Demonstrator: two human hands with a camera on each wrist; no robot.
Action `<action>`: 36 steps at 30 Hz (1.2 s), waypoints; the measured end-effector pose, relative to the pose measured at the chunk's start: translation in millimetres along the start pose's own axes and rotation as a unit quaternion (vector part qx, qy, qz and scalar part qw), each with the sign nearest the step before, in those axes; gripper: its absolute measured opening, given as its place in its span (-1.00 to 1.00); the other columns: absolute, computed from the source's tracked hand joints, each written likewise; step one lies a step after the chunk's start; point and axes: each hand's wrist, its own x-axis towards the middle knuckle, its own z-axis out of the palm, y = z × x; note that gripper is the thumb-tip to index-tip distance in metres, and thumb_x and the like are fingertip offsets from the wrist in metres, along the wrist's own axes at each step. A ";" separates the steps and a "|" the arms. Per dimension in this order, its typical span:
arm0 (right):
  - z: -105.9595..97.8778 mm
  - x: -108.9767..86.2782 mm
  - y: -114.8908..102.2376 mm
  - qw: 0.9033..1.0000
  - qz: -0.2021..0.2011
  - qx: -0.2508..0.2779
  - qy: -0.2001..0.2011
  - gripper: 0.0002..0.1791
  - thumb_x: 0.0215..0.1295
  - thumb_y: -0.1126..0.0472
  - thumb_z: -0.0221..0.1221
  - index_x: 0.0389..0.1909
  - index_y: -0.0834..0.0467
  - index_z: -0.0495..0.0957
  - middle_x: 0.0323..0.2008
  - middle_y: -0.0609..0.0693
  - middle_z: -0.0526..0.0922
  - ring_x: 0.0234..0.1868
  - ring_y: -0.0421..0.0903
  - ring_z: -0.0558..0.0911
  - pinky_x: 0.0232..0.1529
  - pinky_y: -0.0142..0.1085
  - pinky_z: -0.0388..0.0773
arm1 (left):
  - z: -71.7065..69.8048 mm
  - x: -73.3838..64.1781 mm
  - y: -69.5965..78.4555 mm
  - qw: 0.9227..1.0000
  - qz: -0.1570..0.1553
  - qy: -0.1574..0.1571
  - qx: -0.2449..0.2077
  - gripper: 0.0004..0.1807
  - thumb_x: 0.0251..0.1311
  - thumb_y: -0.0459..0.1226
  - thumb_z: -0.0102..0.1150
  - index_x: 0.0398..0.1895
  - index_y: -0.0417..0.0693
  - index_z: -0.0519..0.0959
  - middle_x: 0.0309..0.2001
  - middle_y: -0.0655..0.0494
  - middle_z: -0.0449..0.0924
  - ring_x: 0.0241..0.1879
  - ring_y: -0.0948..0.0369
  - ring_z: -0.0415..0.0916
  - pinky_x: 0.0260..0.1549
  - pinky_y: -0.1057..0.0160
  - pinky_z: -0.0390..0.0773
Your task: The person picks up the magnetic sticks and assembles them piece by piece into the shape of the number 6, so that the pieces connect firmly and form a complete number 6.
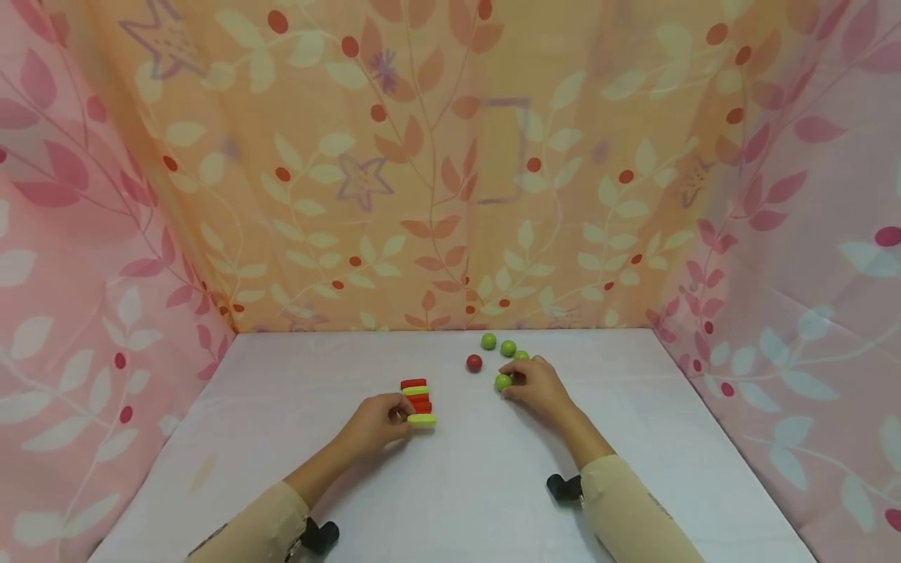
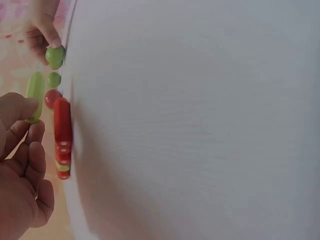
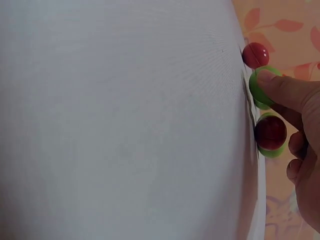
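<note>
My left hand [image 1: 380,422] pinches a yellow-green short rounded stick [image 1: 422,421] between thumb and fingertips; in the left wrist view this stick [image 2: 35,95] is raised past the nearest red stick [image 2: 62,120]. Just beyond it, red sticks [image 1: 414,384] and another yellow-green one [image 1: 416,390] lie in a row. My right hand [image 1: 540,389] pinches a green ball [image 1: 503,382], its thumb on the ball [image 3: 261,87] in the right wrist view. A red ball [image 1: 475,363] sits left of that hand. A dark red ball [image 3: 271,132], hidden in the head view, shows below the pinched ball.
More green balls [image 1: 489,341] lie at the back of the white table [image 1: 479,485], one partly behind my right hand. Patterned cloth [image 1: 436,258] hangs along the back edge and both sides. Each sleeve carries a black wrist mount [image 1: 563,489].
</note>
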 end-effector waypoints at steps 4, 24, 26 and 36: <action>-0.6 -6.4 -2.5 1.000 0.007 0.011 -0.003 -0.61 -0.16 0.06 0.43 -0.20 -0.17 0.62 -0.34 -0.22 0.53 -0.28 -0.20 0.36 -0.26 -0.28 0.33 | 0.1 10.0 13.8 1.000 0.000 0.001 0.012 -0.82 -0.05 -0.16 0.34 -0.37 0.16 0.55 -0.47 0.27 0.47 -0.41 0.24 0.37 -0.51 0.34 0.42; -21.5 -31.8 8.9 0.999 0.023 -0.003 -0.035 -0.61 -0.17 0.01 0.43 -0.21 -0.16 0.63 -0.28 -0.32 0.55 -0.24 -0.18 0.40 -0.19 -0.26 0.33 | 33.4 80.3 66.6 0.999 0.023 -0.029 -0.016 -0.81 -0.02 -0.16 0.32 -0.33 0.12 0.55 -0.42 0.30 0.51 -0.38 0.23 0.37 -0.42 0.31 0.41; -23.7 -33.6 12.1 0.999 0.022 -0.001 -0.035 -0.60 -0.18 0.01 0.43 -0.20 -0.15 0.63 -0.28 -0.31 0.56 -0.25 -0.19 0.40 -0.19 -0.25 0.33 | 38.1 86.5 70.4 0.999 0.016 -0.034 -0.024 -0.81 -0.01 -0.17 0.32 -0.31 0.10 0.55 -0.40 0.29 0.51 -0.36 0.23 0.38 -0.40 0.32 0.43; -25.8 -42.2 19.4 0.998 0.047 0.026 -0.041 -0.63 -0.18 0.03 0.43 -0.24 -0.17 0.64 -0.30 -0.21 0.54 -0.31 -0.15 0.39 -0.27 -0.24 0.30 | 66.7 104.0 72.4 0.998 0.021 -0.054 -0.030 -0.84 -0.01 -0.23 0.31 -0.33 0.05 0.56 -0.42 0.26 0.50 -0.39 0.28 0.40 -0.45 0.39 0.46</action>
